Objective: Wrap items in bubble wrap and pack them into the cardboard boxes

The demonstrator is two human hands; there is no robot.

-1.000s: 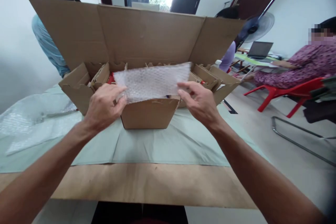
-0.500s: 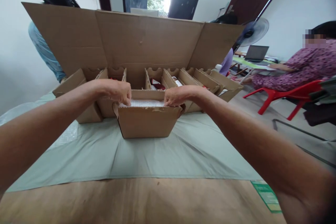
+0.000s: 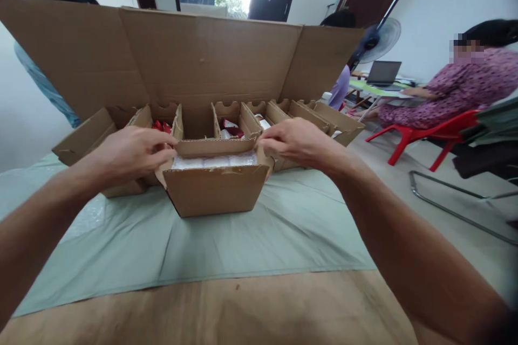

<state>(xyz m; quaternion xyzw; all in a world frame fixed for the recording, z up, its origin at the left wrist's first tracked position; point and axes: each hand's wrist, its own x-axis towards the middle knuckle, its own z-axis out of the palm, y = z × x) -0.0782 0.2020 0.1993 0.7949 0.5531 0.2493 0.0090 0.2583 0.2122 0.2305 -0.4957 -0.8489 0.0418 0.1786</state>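
Observation:
A small open cardboard box point(image 3: 216, 194) stands on the green cloth in front of me. Clear bubble wrap point(image 3: 214, 161) fills its top, and what lies beneath is hidden. My left hand point(image 3: 131, 151) is at the box's left rear corner, thumb and fingers bent around the edge there. At the opposite corner, my right hand point(image 3: 297, 140) has its fingers curled in on the cardboard edge. Just behind is a large cardboard display point(image 3: 210, 59) with a tall back panel and a row of divided bins, some holding red and white packets point(image 3: 232, 129).
Green cloth point(image 3: 259, 242) covers part of the wooden table point(image 3: 243, 307). Bubble wrap point(image 3: 87, 221) lies at the left. To the right, a person in a patterned purple top point(image 3: 457, 86) sits on a red chair point(image 3: 424, 132) by a laptop point(image 3: 384, 74). A fan point(image 3: 382, 40) stands behind.
Both hands have risen out of the box's top and moved outward to its rear corners. More bubble wrap shows inside. The view has shifted slightly right.

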